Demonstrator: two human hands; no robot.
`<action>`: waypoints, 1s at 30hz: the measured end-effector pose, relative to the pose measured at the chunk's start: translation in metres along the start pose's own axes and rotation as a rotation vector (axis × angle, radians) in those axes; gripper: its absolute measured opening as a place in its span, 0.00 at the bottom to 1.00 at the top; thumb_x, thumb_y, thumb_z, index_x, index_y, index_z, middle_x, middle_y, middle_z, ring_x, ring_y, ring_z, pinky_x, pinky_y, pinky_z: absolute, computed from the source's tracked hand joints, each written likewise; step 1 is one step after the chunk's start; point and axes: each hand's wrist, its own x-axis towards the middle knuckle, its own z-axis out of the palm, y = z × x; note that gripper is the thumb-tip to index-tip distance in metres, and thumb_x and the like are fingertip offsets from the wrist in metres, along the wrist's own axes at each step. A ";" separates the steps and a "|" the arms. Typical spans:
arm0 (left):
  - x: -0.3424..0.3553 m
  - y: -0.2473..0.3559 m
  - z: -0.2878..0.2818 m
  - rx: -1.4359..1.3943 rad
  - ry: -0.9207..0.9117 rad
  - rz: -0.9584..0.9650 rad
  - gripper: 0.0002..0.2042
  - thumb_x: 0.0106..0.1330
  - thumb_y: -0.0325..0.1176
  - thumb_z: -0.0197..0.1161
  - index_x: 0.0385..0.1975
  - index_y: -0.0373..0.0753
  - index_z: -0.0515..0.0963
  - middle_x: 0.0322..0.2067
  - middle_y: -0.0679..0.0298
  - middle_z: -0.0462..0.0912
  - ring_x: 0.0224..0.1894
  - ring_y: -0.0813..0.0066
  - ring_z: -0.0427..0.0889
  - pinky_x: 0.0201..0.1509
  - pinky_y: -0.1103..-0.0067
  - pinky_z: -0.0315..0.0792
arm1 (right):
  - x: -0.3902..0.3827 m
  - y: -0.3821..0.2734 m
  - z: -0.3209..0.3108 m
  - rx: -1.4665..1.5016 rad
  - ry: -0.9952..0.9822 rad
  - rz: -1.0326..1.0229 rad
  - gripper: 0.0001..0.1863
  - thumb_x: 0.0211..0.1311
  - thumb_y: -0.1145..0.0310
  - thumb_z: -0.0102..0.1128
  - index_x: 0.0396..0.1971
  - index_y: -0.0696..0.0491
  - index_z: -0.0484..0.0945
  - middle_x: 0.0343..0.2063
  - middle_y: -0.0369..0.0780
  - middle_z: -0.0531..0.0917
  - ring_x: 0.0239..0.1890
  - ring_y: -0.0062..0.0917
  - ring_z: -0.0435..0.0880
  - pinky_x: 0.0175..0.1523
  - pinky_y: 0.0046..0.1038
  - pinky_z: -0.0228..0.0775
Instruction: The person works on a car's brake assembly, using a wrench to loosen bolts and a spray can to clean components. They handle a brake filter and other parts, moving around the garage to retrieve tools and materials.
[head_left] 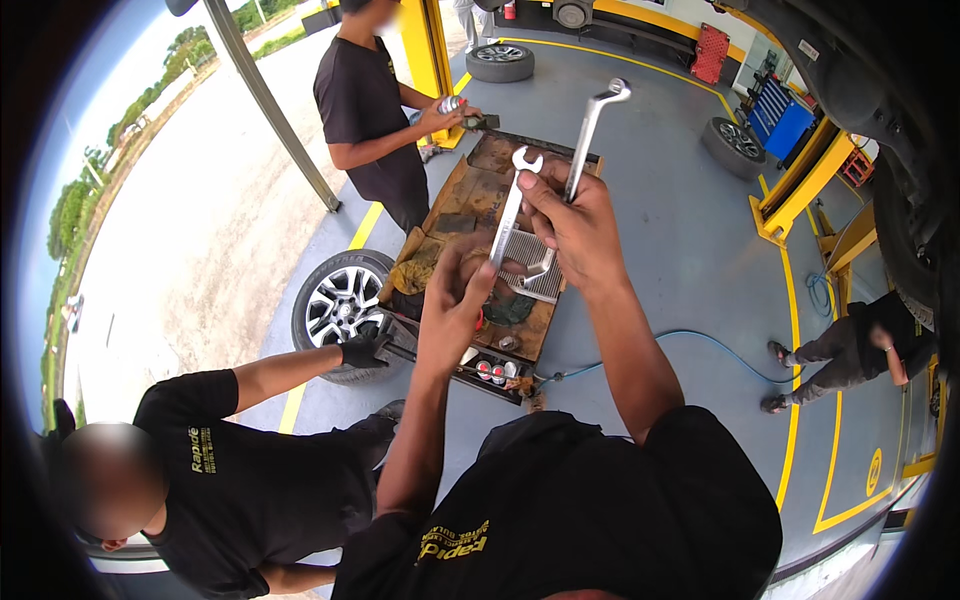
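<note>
My left hand (452, 305) is closed on a silver combination wrench (508, 220), its open jaw pointing up and away. In my right hand (582, 232) is a silver offset ring wrench (585, 140); one ring stands high above the fingers, and the bent lower end shows below them. The right fingertips are close to the combination wrench's open jaw; whether they touch it I cannot tell. Both wrenches are held above a worn tool cart (530, 345). On the cart behind my hands lie a silver finned panel (548, 284) and a yellowish rag (408, 277).
A co-worker's gloved hand (365, 351) reaches to the cart's near left side, by a wheel (345, 305). Across the cart another person (375, 110) holds a spray can (451, 104). A blue hose (700, 335) crosses the floor at right. Yellow lift posts (795, 185) stand beyond.
</note>
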 end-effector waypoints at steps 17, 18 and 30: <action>0.031 0.031 0.014 0.311 0.071 0.045 0.19 0.84 0.45 0.59 0.50 0.34 0.87 0.23 0.78 0.71 0.26 0.91 0.59 0.29 0.84 0.53 | -0.012 -0.036 -0.047 0.897 -0.267 -0.240 0.20 0.84 0.54 0.42 0.32 0.50 0.73 0.28 0.31 0.69 0.29 0.19 0.64 0.40 0.27 0.59; 0.031 0.029 0.015 0.321 0.070 0.063 0.19 0.84 0.45 0.59 0.50 0.34 0.87 0.23 0.78 0.71 0.25 0.91 0.60 0.28 0.84 0.53 | -0.014 -0.038 -0.048 0.901 -0.254 -0.239 0.20 0.84 0.55 0.42 0.32 0.50 0.73 0.28 0.31 0.69 0.29 0.19 0.64 0.40 0.27 0.59; 0.111 0.056 0.002 0.617 0.151 0.443 0.19 0.84 0.36 0.53 0.62 0.25 0.77 0.29 0.48 0.81 0.32 0.63 0.82 0.40 0.66 0.73 | 0.006 0.031 -0.081 -0.840 0.162 0.002 0.21 0.84 0.51 0.55 0.36 0.54 0.81 0.22 0.29 0.71 0.26 0.16 0.68 0.32 0.27 0.62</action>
